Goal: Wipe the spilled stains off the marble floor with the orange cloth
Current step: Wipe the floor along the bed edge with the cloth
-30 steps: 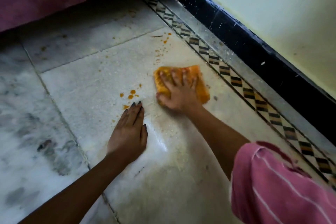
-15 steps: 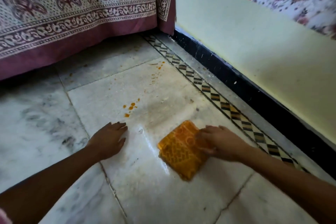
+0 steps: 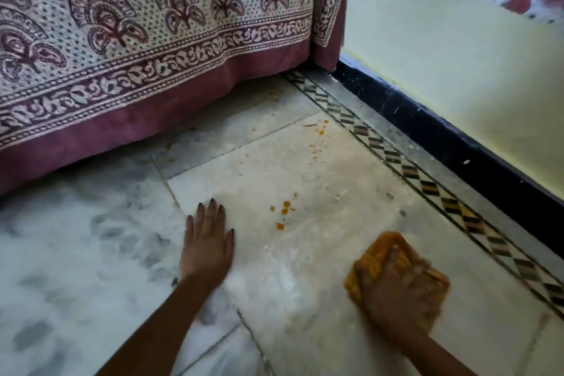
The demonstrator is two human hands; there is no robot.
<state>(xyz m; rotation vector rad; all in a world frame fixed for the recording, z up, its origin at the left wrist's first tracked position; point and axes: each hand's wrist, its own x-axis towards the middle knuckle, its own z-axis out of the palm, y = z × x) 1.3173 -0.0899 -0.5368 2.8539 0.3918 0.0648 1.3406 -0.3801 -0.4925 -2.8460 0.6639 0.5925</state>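
Orange cloth [image 3: 386, 243] under right hand [image 3: 399, 296], grip blurred; left hand [image 3: 207, 249] flat on floor [image 3: 290, 299].

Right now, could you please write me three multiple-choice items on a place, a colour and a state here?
1. Where is the orange cloth?
A. hanging on a hook
B. on the marble floor under the right hand
C. in a bucket

2. What colour are the spilled stains?
A. green
B. blue
C. orange

3. How is the left hand?
A. flat on the floor, fingers straight
B. gripping the cloth
C. clenched in the air

Answers: B, the right hand covers it on the floor; C, orange spots dot the tile; A, its palm lies flat.
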